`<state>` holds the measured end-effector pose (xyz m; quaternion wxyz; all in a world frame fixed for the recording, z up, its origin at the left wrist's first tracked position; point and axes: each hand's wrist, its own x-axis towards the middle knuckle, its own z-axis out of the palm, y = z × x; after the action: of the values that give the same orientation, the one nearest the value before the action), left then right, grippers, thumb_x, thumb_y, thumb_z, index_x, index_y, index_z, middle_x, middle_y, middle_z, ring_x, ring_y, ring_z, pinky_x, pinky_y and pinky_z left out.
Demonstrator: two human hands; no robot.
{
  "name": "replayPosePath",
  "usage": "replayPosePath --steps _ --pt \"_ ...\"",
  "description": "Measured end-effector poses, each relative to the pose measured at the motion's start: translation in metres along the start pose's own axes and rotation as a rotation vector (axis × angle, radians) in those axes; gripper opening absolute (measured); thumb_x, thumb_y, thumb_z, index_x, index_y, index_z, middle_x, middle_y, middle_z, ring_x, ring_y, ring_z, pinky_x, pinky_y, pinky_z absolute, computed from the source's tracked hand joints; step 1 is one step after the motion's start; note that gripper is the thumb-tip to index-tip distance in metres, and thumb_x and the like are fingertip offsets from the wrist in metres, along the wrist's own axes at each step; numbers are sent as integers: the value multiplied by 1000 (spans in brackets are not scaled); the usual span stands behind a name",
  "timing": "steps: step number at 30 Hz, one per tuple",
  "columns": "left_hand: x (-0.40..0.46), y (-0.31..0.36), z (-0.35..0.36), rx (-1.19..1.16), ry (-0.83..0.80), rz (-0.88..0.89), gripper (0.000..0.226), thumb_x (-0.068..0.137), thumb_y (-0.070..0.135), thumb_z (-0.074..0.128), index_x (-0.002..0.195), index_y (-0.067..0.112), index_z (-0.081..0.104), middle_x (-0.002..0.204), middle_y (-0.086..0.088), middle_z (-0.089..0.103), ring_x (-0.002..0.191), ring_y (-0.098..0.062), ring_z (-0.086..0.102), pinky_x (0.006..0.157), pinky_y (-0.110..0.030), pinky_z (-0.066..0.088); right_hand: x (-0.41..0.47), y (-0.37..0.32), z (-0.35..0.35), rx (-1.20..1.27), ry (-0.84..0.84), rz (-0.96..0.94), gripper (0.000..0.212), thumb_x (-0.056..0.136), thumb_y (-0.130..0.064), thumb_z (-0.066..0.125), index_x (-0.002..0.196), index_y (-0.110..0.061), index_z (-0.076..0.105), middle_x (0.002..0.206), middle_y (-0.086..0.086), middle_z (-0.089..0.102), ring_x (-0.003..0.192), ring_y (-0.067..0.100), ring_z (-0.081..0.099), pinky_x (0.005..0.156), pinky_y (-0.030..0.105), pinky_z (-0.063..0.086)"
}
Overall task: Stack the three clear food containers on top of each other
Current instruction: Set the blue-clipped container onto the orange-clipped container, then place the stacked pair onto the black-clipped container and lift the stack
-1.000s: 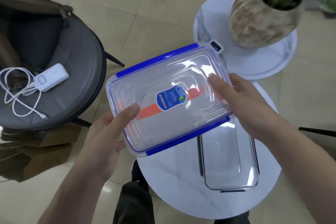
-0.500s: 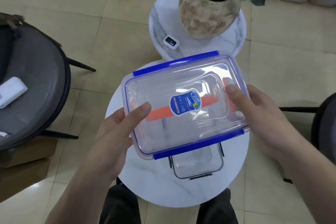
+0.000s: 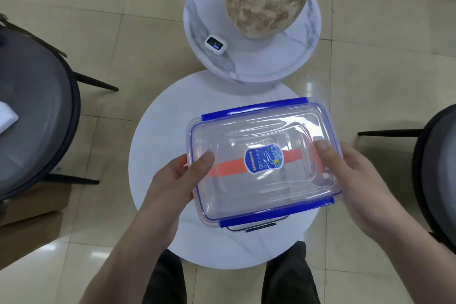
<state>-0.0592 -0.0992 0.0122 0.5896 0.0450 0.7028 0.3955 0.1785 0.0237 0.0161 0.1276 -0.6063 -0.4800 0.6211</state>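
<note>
A large clear container with blue clips (image 3: 261, 128), an orange band and a blue label is held by both hands over the round white table (image 3: 162, 131). My left hand (image 3: 177, 180) grips its left short side, thumb on the lid. My right hand (image 3: 350, 180) grips its right short side. Under it lies a smaller clear container with black clips (image 3: 256, 227); only its near edge shows past the large one. I cannot tell whether the two touch. A third container is not visible.
A second, higher round marble table (image 3: 251, 64) behind carries a stone-look plant pot (image 3: 266, 0) and a small white device (image 3: 215, 45). Grey round chairs stand at the left (image 3: 34, 116) and right (image 3: 439, 165). My legs (image 3: 167, 279) are at the near table edge.
The large container has moved right and down over the smaller one, which is now almost covered. The camera view has swung so the tables sit in the middle.
</note>
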Motion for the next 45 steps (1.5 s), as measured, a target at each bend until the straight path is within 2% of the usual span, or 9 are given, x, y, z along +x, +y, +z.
replayPosePath --steps 3,9,14,21,29,35,40,42,45 --pt "4 -7 3 9 11 -12 70 52 66 70 110 27 72 101 2 82 96 -19 78 84 -38 62 2 5 -1 28 -9 0 52 77 -58 57 116 -24 63 98 -6 78 88 15 77 68 28 59" --pt "12 -13 8 38 35 -30 82 51 69 71 122 29 67 117 -2 77 108 -25 74 95 -53 60 9 15 -3 18 21 26 60 73 -65 59 119 -26 63 102 -4 77 92 18 76 84 44 59" --pt "14 -14 9 41 38 -26 80 47 68 73 118 31 67 115 -1 77 107 -24 74 93 -51 61 11 14 -4 3 27 19 59 73 -63 57 120 -27 63 102 -5 76 91 15 76 75 33 61" --pt "15 -16 9 34 45 -26 87 48 71 73 124 30 65 119 -3 75 110 -26 73 97 -56 59 11 17 1 17 72 39 61 73 -66 56 122 -31 60 106 -7 74 89 10 75 70 29 60" --pt "15 -19 12 14 50 -1 86 49 75 70 122 30 66 119 -2 76 111 -24 73 96 -50 59 10 16 6 52 98 40 55 73 -67 53 117 -34 58 106 -7 72 89 14 75 68 29 60" --pt "24 -26 5 27 77 26 126 37 91 76 146 32 49 139 -2 65 126 -29 65 101 -58 55 9 18 8 80 122 31 43 78 -66 48 107 -37 62 97 -13 74 86 6 74 61 19 57" --pt "26 -23 2 16 91 71 109 54 87 70 146 30 50 139 4 65 126 -20 65 105 -48 53 8 21 7 151 232 75 38 100 -54 34 101 -35 68 105 -7 75 101 18 71 89 38 54" --pt "29 -22 0 -27 121 57 89 70 87 56 141 33 56 136 8 66 124 -15 65 108 -45 51 4 24 4 192 298 123 42 101 -51 31 109 -31 67 116 -2 72 110 21 68 99 44 51" --pt "36 -17 -8 -113 132 61 67 97 71 32 139 28 61 138 9 68 130 -13 61 118 -49 42 -6 34 0 300 339 181 47 102 -50 31 122 -22 64 121 1 72 113 20 67 101 44 49"
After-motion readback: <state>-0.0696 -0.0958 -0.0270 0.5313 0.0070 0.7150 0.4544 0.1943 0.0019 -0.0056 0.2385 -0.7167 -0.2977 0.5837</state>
